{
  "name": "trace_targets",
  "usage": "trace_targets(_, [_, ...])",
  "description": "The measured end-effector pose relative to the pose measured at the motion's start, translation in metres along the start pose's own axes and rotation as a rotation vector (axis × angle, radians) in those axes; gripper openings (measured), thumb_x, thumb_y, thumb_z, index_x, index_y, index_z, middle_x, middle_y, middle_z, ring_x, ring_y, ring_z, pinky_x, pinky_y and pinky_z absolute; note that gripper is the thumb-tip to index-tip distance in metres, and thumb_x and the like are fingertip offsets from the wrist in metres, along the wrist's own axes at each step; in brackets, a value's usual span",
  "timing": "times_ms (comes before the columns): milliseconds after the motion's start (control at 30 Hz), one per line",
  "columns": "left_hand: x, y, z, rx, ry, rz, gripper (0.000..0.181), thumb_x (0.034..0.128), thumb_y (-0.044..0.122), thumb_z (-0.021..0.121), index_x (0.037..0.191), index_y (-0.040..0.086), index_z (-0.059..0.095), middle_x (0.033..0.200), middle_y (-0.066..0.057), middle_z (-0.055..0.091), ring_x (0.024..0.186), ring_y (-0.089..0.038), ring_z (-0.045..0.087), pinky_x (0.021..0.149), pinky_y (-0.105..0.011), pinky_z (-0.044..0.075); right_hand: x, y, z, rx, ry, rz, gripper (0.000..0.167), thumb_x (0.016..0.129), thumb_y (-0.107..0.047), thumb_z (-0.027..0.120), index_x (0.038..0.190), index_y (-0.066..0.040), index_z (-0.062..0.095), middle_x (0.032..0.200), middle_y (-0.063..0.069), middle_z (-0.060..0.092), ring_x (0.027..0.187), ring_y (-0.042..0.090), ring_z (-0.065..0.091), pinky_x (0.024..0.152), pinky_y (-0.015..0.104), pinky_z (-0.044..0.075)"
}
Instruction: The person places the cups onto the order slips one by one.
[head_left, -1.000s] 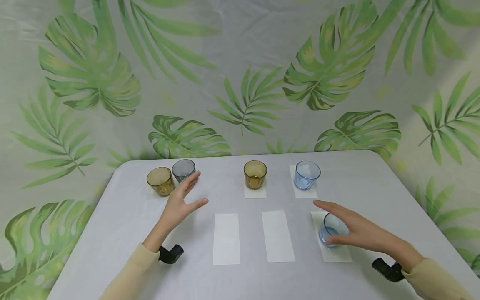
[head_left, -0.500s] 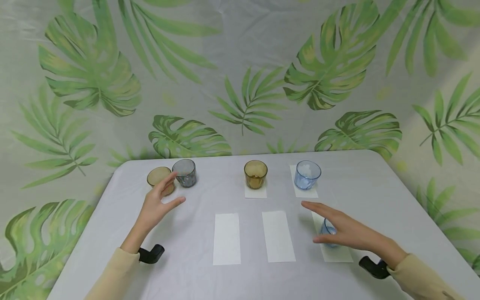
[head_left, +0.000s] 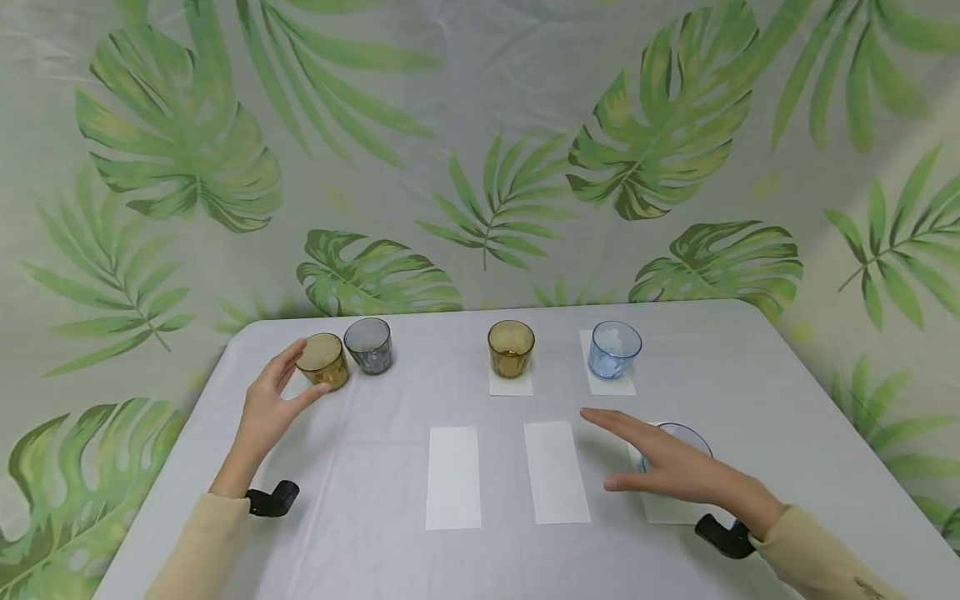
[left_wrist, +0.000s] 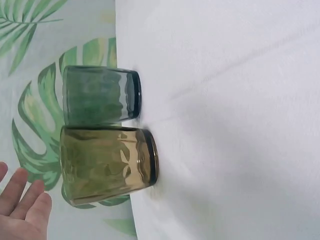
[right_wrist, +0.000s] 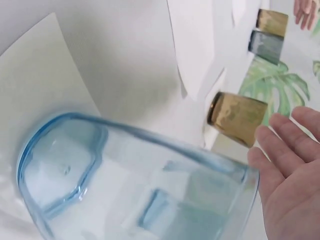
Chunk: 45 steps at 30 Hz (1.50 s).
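Observation:
My left hand [head_left: 262,412] is at the near left side of an amber glass [head_left: 327,368], fingers spread and thumb in front of it. In the left wrist view, a gap shows between the fingertips [left_wrist: 41,207] and that glass. Touching or almost touching the amber glass is a grey glass [head_left: 371,348]. My right hand [head_left: 670,468] hovers with straight, parted fingers and holds nothing. Partly hidden behind it, a clear blue glass [head_left: 690,437] stands upright on a white paper slip [head_left: 671,511]; the right wrist view has this glass [right_wrist: 135,170] up close.
At the back, another amber glass [head_left: 512,350] and a second blue glass [head_left: 615,352] each stand on a white slip. Two bare slips, a left one [head_left: 453,479] and a middle one [head_left: 557,472], lie in the front row. A leaf-patterned cloth [head_left: 495,108] hangs behind the table.
My left hand has moved left, from in front of the grey glass to the amber glass beside it. My right hand has drifted left past the front blue glass. The glasses stand where they were.

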<state>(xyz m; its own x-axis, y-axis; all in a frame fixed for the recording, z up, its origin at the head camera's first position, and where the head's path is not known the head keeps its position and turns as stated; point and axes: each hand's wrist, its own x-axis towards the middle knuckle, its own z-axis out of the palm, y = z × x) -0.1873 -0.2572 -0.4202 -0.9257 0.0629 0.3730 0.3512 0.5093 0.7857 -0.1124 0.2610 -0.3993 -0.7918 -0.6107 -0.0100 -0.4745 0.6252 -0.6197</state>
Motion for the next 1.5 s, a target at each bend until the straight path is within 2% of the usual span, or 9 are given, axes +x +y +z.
trace_targets(233, [0.002,-0.011,-0.008,0.0,0.021,-0.034,0.077,0.0821,0.007,0.076,0.146,0.001,0.035,0.145,-0.02,0.039,0.133,-0.035,0.034,0.104,-0.009,0.028,0.007,-0.003,0.008,0.016,-0.006,-0.008,0.078,0.088,-0.045,0.066,0.151,-0.018,0.03,0.151,0.006,0.033,0.136,0.031,0.033,0.103,0.056,0.036])
trace_targets(667, [0.008,-0.029,-0.011,0.018,-0.016,-0.117,0.082,0.0843,0.016,0.076,0.15,0.002,0.028,0.15,-0.019,0.031,0.135,-0.038,0.03,0.105,-0.01,0.028,0.015,-0.002,0.024,0.031,-0.006,0.004,0.079,0.087,-0.036,0.07,0.151,-0.013,0.029,0.152,0.009,0.031,0.137,0.033,0.03,0.105,0.058,0.032])
trace_targets(767, [0.008,-0.033,-0.011,0.012,-0.022,-0.133,0.082,0.0842,0.016,0.076,0.15,0.002,0.028,0.15,-0.02,0.031,0.135,-0.038,0.03,0.107,-0.015,0.029,0.017,-0.001,0.028,0.031,-0.007,0.01,0.079,0.087,-0.035,0.071,0.151,-0.013,0.03,0.152,0.009,0.031,0.137,0.033,0.029,0.106,0.057,0.031])
trace_targets(933, [0.011,-0.041,-0.009,-0.003,-0.041,-0.165,0.083,0.0845,0.012,0.075,0.15,0.001,0.026,0.151,-0.022,0.029,0.136,-0.038,0.029,0.111,-0.035,0.029,0.019,0.0,0.034,0.047,-0.02,0.024,0.08,0.087,-0.034,0.071,0.151,-0.011,0.029,0.153,0.01,0.03,0.138,0.033,0.027,0.107,0.057,0.029])
trace_targets(1067, [0.014,-0.044,-0.007,-0.019,-0.056,-0.175,0.083,0.0842,0.009,0.075,0.15,0.0,0.024,0.15,-0.023,0.029,0.136,-0.039,0.029,0.111,-0.045,0.028,0.02,0.003,0.039,0.058,-0.023,0.031,0.081,0.087,-0.033,0.071,0.151,-0.009,0.028,0.153,0.012,0.028,0.139,0.035,0.025,0.108,0.058,0.027])
trace_targets(1267, [0.016,-0.043,-0.005,-0.007,-0.07,-0.179,0.083,0.0847,0.012,0.075,0.15,0.0,0.024,0.149,-0.025,0.029,0.135,-0.041,0.029,0.111,-0.048,0.028,0.02,0.008,0.046,0.038,-0.019,0.015,0.08,0.088,-0.035,0.069,0.15,-0.006,0.028,0.151,0.02,0.028,0.137,0.041,0.025,0.107,0.061,0.026])
trace_targets(1500, [0.018,-0.042,-0.003,0.001,-0.07,-0.17,0.083,0.0854,0.014,0.074,0.15,-0.001,0.024,0.149,-0.026,0.029,0.134,-0.043,0.03,0.11,-0.048,0.028,0.02,0.012,0.053,0.027,-0.031,0.039,0.083,0.087,-0.035,0.07,0.149,0.001,0.027,0.151,0.024,0.027,0.137,0.043,0.023,0.109,0.06,0.022])
